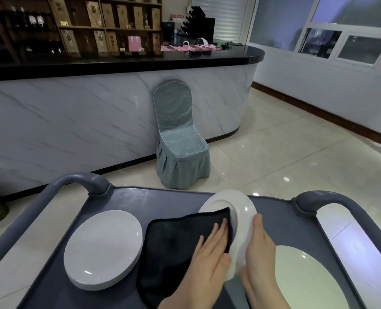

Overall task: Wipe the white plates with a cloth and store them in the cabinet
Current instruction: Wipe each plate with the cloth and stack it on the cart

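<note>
A white plate (pixel 244 210) stands tilted on its edge over the grey cart top (pixel 169 201). My right hand (pixel 261 248) holds it from the right, thumb along the rim, with the other fingers hidden behind it. My left hand (pixel 209 259) presses a black cloth (pixel 174 244) flat against the plate's face with straight fingers. The rest of the cloth lies spread on the cart. A stack of white plates (pixel 103 248) sits at the cart's left. Another white plate (pixel 305 282) lies at the right, partly under my right forearm.
The cart has curved grey handles on the left (pixel 78 179) and right (pixel 325 197). A chair in a grey-green cover (pixel 178 139) stands ahead against a marble-fronted bar counter (pixel 73 121). Shelves with boxes and bottles are behind it. Glossy tiled floor extends to the right.
</note>
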Available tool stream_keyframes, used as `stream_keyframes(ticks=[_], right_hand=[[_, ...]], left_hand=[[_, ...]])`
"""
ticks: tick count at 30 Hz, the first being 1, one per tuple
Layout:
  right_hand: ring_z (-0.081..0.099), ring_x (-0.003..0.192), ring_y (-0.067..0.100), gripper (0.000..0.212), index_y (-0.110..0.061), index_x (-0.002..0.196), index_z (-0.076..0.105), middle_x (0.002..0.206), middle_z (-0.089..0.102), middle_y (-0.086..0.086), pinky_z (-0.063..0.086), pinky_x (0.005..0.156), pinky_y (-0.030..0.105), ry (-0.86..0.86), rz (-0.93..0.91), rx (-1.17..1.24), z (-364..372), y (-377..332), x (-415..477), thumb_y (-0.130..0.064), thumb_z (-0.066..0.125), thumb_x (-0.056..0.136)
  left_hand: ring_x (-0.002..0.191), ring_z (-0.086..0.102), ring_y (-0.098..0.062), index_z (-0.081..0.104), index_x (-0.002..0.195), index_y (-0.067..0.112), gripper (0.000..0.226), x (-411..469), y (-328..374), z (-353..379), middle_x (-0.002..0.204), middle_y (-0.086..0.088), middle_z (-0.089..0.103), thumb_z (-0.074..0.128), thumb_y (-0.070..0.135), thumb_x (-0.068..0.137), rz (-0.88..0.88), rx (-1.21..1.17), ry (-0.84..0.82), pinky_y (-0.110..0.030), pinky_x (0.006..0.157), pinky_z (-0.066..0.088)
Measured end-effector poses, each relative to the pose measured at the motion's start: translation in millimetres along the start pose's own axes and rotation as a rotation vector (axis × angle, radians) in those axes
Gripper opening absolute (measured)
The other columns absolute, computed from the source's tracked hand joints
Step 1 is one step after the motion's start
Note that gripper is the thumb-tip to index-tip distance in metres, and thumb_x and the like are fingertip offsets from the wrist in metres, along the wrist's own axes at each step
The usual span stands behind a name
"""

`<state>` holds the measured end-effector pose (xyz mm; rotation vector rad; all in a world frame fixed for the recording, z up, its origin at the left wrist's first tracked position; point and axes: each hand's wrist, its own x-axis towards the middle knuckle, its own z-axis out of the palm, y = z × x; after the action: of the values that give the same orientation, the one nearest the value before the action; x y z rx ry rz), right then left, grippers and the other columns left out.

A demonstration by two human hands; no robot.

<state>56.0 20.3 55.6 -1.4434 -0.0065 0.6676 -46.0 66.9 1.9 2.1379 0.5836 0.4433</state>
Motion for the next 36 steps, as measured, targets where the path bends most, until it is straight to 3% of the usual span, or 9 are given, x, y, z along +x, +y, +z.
stream_keyframes(ticks=[9, 12, 14, 17, 21, 26, 28, 31, 36], right_hand=[[0.056, 0.052, 0.016, 0.049, -0.007, 0.073, 0.061, 0.059, 0.06, 0.001, 0.044, 0.054, 0.027, -0.024, -0.065, -0.061, -2, 1, -7, -0.048, 0.051, 0.099], [0.04, 0.057, 0.018, 0.048, -0.014, 0.063, 0.048, 0.055, 0.045, -0.004, 0.034, 0.059, 0.03, -0.017, -0.147, -0.103, -6, -3, -4, -0.047, 0.052, 0.098], [0.034, 0.059, 0.016, 0.049, -0.019, 0.058, 0.041, 0.053, 0.038, -0.008, 0.03, 0.059, 0.031, -0.039, -0.242, -0.144, -8, -3, -3, -0.044, 0.052, 0.098], [0.038, 0.057, 0.007, 0.046, -0.027, 0.056, 0.05, 0.054, 0.043, -0.013, 0.034, 0.057, 0.024, -0.138, -0.494, -0.283, -5, 0, -5, -0.042, 0.053, 0.099], [0.061, 0.072, -0.009, 0.029, -0.053, 0.086, 0.071, 0.08, 0.07, -0.022, 0.044, 0.064, 0.007, -0.393, -0.795, -0.545, 8, 9, -15, -0.035, 0.053, 0.1], [0.071, 0.101, 0.009, 0.038, -0.019, 0.116, 0.074, 0.114, 0.074, -0.01, 0.057, 0.081, 0.022, -0.585, -1.349, -0.995, 27, 33, -27, -0.04, 0.053, 0.092], [0.063, 0.119, 0.007, 0.047, -0.024, 0.126, 0.069, 0.13, 0.065, -0.013, 0.054, 0.094, 0.026, -0.781, -1.29, -1.124, 37, 37, -30, -0.05, 0.048, 0.092], [0.023, 0.141, -0.012, 0.061, -0.043, 0.143, 0.046, 0.15, 0.031, -0.032, 0.016, 0.12, 0.019, -0.931, -0.897, -1.185, 46, 44, -23, -0.071, 0.032, 0.091], [0.047, 0.117, 0.01, 0.047, -0.027, 0.142, 0.049, 0.137, 0.045, -0.006, 0.036, 0.094, 0.021, -0.386, -0.58, -1.041, 62, 64, 2, -0.035, 0.058, 0.097]], left_hand=[[0.145, -0.01, 0.009, -0.011, 0.148, 0.04, 0.053, 18, -37, -18, 0.16, 0.024, -0.006, 0.022, 0.031, 0.107, -0.156, 0.11, 0.001, -0.031, 0.121, -0.006], [0.149, 0.009, -0.006, 0.02, 0.155, 0.028, 0.05, 14, -59, -29, 0.161, 0.013, 0.019, 0.03, 0.032, 0.105, -0.217, 0.183, -0.058, -0.039, 0.122, 0.011], [0.137, 0.04, -0.012, 0.052, 0.136, 0.021, 0.036, 11, -61, -40, 0.145, 0.006, 0.05, 0.043, 0.029, 0.103, -0.227, 0.135, 0.045, -0.031, 0.113, 0.031], [0.101, 0.064, -0.006, 0.064, 0.124, 0.019, 0.029, 13, -49, -61, 0.117, 0.006, 0.068, 0.055, 0.025, 0.098, -0.395, -0.157, 0.311, -0.019, 0.091, 0.047], [0.089, 0.074, -0.026, 0.058, 0.121, 0.03, 0.024, 15, -24, -91, 0.099, -0.002, 0.076, 0.05, 0.038, 0.1, -0.464, -0.911, 0.359, -0.036, 0.069, 0.06], [0.082, 0.074, -0.024, 0.064, 0.114, 0.03, 0.025, -2, -26, -117, 0.095, -0.005, 0.075, 0.067, 0.035, 0.089, -0.506, -0.985, 0.464, -0.034, 0.061, 0.057], [0.079, 0.074, -0.025, 0.064, 0.111, 0.03, 0.028, -14, -37, -122, 0.093, -0.006, 0.075, 0.07, 0.018, 0.087, -0.54, -0.985, 0.567, -0.033, 0.058, 0.056], [0.084, 0.071, -0.031, 0.063, 0.113, 0.032, 0.034, -31, -56, -130, 0.101, -0.008, 0.072, 0.062, 0.008, 0.089, -0.576, -0.989, 0.658, -0.034, 0.058, 0.056], [0.101, 0.062, -0.035, 0.056, 0.122, 0.033, 0.042, -63, -97, -147, 0.116, -0.007, 0.062, 0.055, 0.006, 0.091, -0.634, -1.043, 0.748, -0.04, 0.064, 0.057]])
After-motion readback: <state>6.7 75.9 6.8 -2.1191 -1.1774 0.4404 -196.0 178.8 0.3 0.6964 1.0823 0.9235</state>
